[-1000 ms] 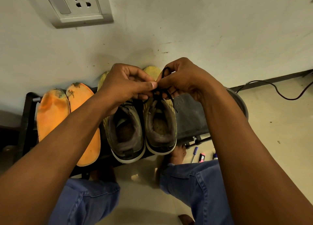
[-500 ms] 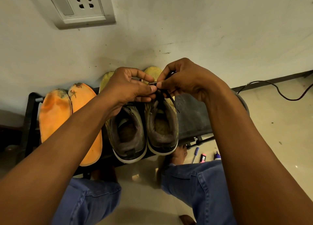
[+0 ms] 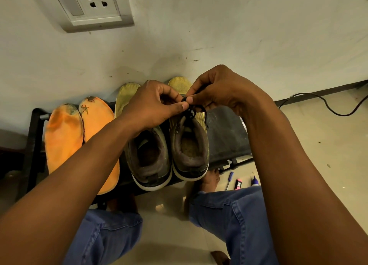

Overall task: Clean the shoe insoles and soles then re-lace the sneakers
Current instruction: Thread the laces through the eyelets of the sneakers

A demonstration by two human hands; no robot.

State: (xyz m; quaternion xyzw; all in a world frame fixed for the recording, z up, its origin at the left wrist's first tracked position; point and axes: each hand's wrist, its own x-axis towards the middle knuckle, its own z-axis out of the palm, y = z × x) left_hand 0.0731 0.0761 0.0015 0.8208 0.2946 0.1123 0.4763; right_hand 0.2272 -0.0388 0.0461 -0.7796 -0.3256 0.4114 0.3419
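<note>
Two worn sneakers stand side by side on a low black rack (image 3: 225, 133), heels toward me: the left sneaker (image 3: 148, 157) and the right sneaker (image 3: 189, 145), both with yellow toes against the wall. A black lace (image 3: 190, 111) runs up from the right sneaker's tongue. My left hand (image 3: 153, 103) and my right hand (image 3: 217, 89) meet above that shoe, each pinching the lace between thumb and fingers. Two orange insoles (image 3: 65, 137) lie on the rack to the left of the shoes, stained dark at the toes.
A white wall with a socket plate (image 3: 89, 3) rises right behind the rack. On the tiled floor at the right lie a pen (image 3: 229, 180), a pink marker (image 3: 238, 184) and a small bottle (image 3: 254, 181). A black cable (image 3: 326, 105) trails along the skirting. My knees in blue jeans are below.
Both hands stayed on the lace above the right sneaker, with the fingers shifting slightly as they work it. The shoes and insoles have not moved.
</note>
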